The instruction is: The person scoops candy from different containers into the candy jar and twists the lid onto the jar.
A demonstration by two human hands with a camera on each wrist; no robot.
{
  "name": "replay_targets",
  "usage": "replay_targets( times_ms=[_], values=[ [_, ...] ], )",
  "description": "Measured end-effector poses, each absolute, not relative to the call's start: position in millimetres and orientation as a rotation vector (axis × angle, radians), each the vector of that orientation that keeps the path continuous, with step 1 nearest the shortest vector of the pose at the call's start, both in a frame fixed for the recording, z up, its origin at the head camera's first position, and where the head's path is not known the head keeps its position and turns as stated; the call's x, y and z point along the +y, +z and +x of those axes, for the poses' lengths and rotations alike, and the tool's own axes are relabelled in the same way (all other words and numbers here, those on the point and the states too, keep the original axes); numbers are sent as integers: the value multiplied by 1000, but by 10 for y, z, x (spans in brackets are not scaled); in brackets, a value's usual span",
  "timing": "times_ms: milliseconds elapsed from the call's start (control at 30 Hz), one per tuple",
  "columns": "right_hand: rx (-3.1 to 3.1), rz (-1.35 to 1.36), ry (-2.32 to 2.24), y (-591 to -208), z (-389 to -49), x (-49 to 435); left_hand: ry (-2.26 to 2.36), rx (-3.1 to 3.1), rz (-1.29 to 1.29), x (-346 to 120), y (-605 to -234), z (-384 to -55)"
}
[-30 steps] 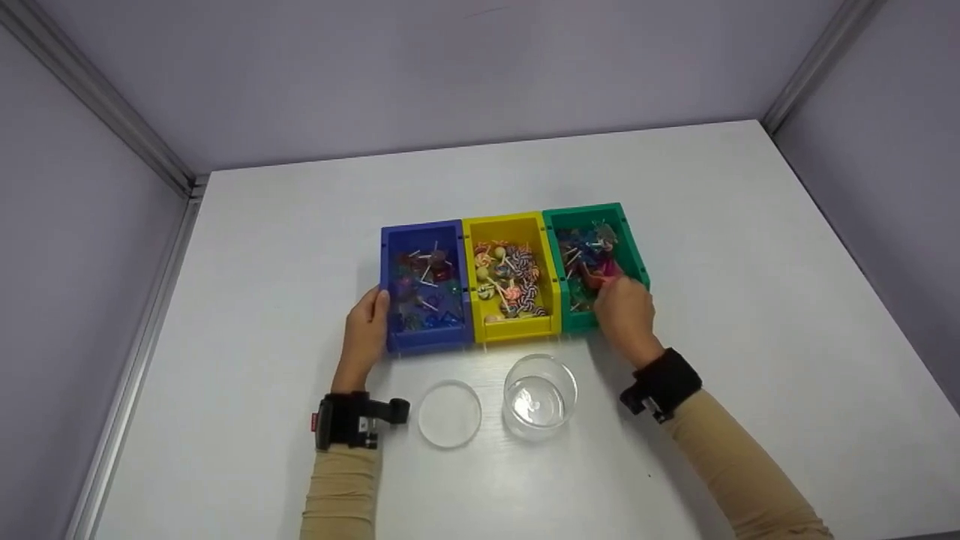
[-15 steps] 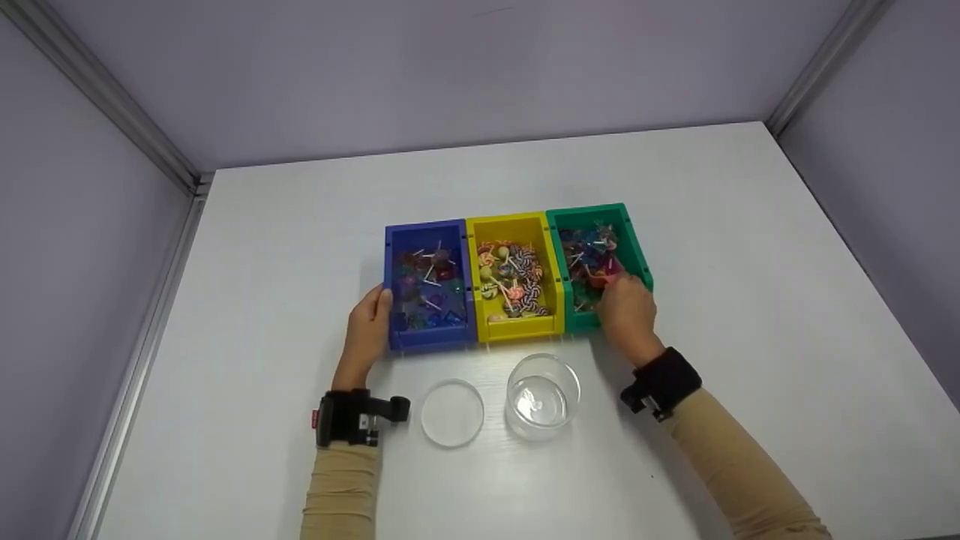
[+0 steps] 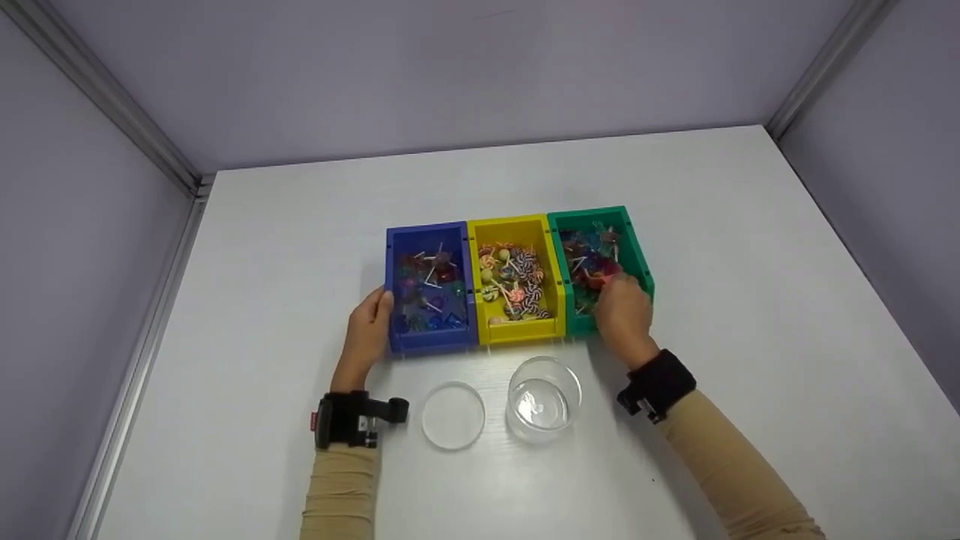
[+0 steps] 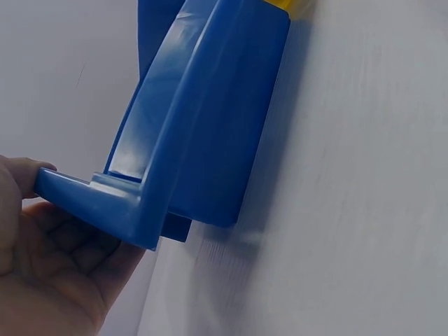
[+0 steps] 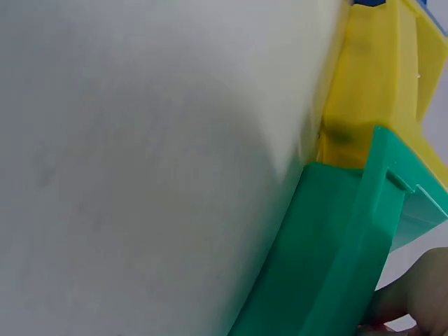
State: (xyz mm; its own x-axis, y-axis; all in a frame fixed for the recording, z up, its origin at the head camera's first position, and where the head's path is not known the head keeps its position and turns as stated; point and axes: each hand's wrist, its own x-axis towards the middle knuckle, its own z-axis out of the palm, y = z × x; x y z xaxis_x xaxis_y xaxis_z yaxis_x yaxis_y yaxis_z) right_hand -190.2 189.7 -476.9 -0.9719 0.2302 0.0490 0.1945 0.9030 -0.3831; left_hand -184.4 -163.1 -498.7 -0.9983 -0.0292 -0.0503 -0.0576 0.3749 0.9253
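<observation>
My left hand (image 3: pixel 369 330) grips the outer side of the blue bin (image 3: pixel 433 343); in the left wrist view the thumb lies on its edge (image 4: pixel 87 199) with the fingers underneath. My right hand (image 3: pixel 626 311) reaches over the front of the green bin (image 3: pixel 639 259) and holds a small red-pink thing (image 3: pixel 606 274), partly hidden by the fingers, whose kind I cannot tell. Around it lie wrapped, clear-coloured lollipops (image 3: pixel 592 244). Between the two bins stands a yellow bin (image 3: pixel 521 330) with striped swirl lollipops (image 3: pixel 517 281). More lollipops (image 3: pixel 435 274) lie in the blue bin.
In front of the joined bins stands a clear round jar (image 3: pixel 544 401) without its cover. Left of it a clear round lid (image 3: pixel 453 416) lies flat on the white table (image 3: pixel 247 300). Pale panels (image 3: pixel 480 82) close off the back and both sides.
The right hand has shifted slightly inside the green bin, with the red-pink thing in its fingers, and the lollipops around it have moved. The left hand keeps its grip on the blue bin.
</observation>
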Motion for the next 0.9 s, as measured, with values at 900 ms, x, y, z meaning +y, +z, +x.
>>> replay_targets(
  times_ms=[900],
  values=[
    [-3017,-285,616,-4780,-1983,1985,1799,2513,-61,-1651,-5000,-1852]
  ],
)
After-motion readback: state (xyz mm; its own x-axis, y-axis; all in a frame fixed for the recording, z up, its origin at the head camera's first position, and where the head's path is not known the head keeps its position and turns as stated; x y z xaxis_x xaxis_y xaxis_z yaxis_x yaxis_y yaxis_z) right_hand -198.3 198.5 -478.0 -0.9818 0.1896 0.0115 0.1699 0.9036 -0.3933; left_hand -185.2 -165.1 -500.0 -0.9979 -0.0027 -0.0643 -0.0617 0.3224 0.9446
